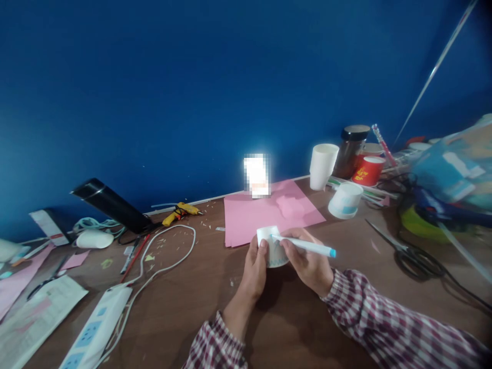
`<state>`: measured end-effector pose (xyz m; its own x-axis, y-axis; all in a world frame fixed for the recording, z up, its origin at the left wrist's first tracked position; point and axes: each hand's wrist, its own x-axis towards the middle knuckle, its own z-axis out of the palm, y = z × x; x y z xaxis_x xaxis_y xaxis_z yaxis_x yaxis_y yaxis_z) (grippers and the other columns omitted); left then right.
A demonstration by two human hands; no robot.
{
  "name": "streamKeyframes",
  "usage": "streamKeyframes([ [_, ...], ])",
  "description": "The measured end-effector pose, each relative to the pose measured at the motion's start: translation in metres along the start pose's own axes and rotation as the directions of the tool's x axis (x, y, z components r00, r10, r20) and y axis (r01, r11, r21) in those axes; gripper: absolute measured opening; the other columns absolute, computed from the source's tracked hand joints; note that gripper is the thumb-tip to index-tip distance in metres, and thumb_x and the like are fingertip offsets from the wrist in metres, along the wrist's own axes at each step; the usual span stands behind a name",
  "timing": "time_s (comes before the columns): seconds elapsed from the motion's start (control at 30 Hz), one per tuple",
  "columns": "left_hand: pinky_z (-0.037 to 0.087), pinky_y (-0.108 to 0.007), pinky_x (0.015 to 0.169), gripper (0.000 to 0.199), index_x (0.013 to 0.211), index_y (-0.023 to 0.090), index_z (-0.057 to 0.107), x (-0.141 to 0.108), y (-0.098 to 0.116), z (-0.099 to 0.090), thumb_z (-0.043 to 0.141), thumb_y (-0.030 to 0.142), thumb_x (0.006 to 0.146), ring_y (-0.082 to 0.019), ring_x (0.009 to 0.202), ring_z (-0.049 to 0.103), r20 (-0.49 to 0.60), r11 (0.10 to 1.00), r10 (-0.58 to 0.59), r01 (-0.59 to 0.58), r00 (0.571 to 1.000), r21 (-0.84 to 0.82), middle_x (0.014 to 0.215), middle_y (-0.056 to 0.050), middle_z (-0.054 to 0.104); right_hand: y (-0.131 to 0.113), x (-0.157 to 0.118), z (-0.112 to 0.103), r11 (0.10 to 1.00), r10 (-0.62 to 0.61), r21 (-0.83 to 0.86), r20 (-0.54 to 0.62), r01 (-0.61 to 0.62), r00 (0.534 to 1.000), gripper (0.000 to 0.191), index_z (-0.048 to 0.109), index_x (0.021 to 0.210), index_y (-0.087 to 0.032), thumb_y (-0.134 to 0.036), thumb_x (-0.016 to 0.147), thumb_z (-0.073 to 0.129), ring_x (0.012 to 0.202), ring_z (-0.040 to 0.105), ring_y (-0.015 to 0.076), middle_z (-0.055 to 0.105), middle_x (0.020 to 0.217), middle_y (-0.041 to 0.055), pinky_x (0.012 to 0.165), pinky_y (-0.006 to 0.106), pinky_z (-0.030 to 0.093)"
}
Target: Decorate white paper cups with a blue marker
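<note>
I stood by as the person bent over a brown wooden tabletop [184,307] with both hands busy. The left hand [253,271] was closed around the side of a white paper cup [274,254], thumb laid along its front. The right hand [312,266] pinched a white marker [307,245] with a light blue end, its tip at the cup's upper part, and the right fingers also came up against the cup's side. A blue zigzag line ran along the cup's lower edge. The cup was held just in front of some pink paper sheets [244,223], which lay flat near the blue wall [192,92].

To the right I saw a stack of white paper cups [323,165], a shorter cup with a blue patch [345,201], a red paper cup [368,171], a dark jar [345,160] and black-handled scissors [403,251]. Off to the left lay a yellow glue gun [180,211] and, nearer the person, a white power strip [98,319].
</note>
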<state>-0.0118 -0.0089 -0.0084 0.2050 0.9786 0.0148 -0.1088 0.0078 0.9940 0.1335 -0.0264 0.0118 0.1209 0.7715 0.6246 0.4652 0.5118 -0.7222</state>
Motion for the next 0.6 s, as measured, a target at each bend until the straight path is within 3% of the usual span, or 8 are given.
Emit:
streamKeyframes([
  [0.6,0.049,-0.034,0.088,0.05,0.121,0.017,0.061,-0.0008,0.0031,0.0006,0.047,0.056,0.093,-0.025,0.103,0.062,-0.011,1.0,0.019,-0.019,1.0,0.015,0.109,-0.009,0.069,0.0012,-0.0009,0.0003,1.0,0.016,-0.008,0.006,-0.016,1.0,0.01,0.063,0.091,-0.019,-0.026,0.093,0.056,0.072,0.068,0.0173,0.069,0.082,0.0045,0.068,0.027,0.056],
])
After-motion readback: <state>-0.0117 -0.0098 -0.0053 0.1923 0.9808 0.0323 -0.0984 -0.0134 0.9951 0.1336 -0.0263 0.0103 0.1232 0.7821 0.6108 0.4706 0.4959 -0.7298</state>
